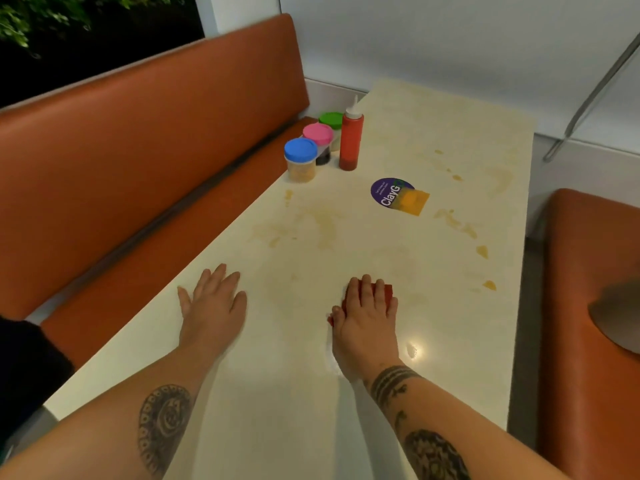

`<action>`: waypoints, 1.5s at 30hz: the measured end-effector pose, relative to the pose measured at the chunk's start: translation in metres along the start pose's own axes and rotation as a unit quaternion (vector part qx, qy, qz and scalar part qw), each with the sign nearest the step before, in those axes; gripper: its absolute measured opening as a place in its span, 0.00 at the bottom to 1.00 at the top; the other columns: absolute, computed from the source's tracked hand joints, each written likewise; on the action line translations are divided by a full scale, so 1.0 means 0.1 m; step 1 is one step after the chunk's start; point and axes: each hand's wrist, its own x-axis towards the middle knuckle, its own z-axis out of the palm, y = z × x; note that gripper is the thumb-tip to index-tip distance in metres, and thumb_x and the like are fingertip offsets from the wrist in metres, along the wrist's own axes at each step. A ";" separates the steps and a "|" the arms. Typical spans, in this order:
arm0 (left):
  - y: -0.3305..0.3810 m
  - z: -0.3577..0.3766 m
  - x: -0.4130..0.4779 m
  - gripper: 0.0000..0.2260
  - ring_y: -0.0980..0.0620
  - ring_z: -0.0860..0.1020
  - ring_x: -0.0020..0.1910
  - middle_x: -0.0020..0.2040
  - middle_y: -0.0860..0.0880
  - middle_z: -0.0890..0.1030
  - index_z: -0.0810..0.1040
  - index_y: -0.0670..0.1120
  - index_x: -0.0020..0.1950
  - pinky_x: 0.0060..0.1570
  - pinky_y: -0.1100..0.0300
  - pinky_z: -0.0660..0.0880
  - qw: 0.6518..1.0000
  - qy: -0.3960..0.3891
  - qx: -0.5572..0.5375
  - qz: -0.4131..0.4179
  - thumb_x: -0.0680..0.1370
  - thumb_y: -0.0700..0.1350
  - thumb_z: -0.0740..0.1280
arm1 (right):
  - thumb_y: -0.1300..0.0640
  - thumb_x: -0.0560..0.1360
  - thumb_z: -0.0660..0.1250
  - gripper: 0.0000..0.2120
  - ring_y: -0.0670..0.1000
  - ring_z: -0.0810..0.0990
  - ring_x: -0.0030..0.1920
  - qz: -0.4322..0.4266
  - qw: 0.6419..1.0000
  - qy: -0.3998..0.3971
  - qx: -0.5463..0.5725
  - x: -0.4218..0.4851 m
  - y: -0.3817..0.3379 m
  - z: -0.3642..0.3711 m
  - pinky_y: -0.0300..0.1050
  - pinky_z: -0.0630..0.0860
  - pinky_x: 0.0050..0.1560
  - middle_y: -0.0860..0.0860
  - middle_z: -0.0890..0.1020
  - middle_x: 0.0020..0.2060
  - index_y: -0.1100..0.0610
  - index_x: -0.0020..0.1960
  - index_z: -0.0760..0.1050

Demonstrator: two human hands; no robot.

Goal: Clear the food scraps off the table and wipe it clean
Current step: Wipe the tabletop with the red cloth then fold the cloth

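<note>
A long cream table (294, 393) runs away from me, marked with yellowish smears (322, 226) in its middle. Small orange-yellow scraps (482, 251) lie along its right side. My right hand (367, 320) lies flat on a red cloth (387, 293) and presses it against the tabletop, fingers straight. Only the cloth's edges show round the hand. My left hand (213, 308) rests flat on the table to the left, fingers spread, holding nothing.
A red squeeze bottle (350, 140) and three jars with blue (300, 160), pink (318, 136) and green (331, 120) lids stand at the table's left edge. A purple round sticker (389, 192) lies mid-table. Orange benches (138, 150) flank both sides.
</note>
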 end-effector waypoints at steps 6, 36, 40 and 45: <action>0.03 0.05 0.04 0.25 0.49 0.47 0.83 0.84 0.53 0.53 0.58 0.56 0.82 0.78 0.36 0.41 0.999 0.005 0.049 -0.010 0.85 0.58 0.49 | 0.46 0.84 0.43 0.30 0.58 0.40 0.82 -0.062 0.998 0.007 0.001 0.48 -0.43 0.13 0.57 0.36 0.80 0.54 0.45 0.83 0.56 0.84 0.46; -0.02 0.12 0.15 0.31 0.42 0.36 0.82 0.84 0.50 0.40 0.45 0.58 0.83 0.75 0.30 0.37 0.996 -0.005 0.078 -0.049 0.81 0.66 0.45 | 0.45 0.84 0.45 0.29 0.56 0.43 0.82 -0.106 0.994 0.002 -0.008 1.20 -0.83 0.13 0.60 0.42 0.80 0.51 0.49 0.83 0.51 0.83 0.49; -0.03 0.14 0.18 0.32 0.40 0.38 0.82 0.84 0.50 0.40 0.43 0.58 0.83 0.74 0.27 0.38 0.994 -0.014 0.102 -0.049 0.80 0.66 0.42 | 0.46 0.84 0.47 0.29 0.59 0.45 0.82 -0.082 0.997 0.002 -0.017 1.57 -1.05 0.17 0.65 0.43 0.79 0.53 0.51 0.83 0.54 0.83 0.50; -0.06 0.17 0.17 0.32 0.40 0.39 0.82 0.84 0.49 0.42 0.45 0.58 0.83 0.74 0.27 0.40 0.993 -0.015 0.110 -0.049 0.80 0.66 0.42 | 0.46 0.85 0.47 0.29 0.60 0.44 0.82 -0.137 0.989 -0.029 -0.035 1.64 -1.28 0.18 0.65 0.42 0.79 0.53 0.49 0.83 0.54 0.83 0.48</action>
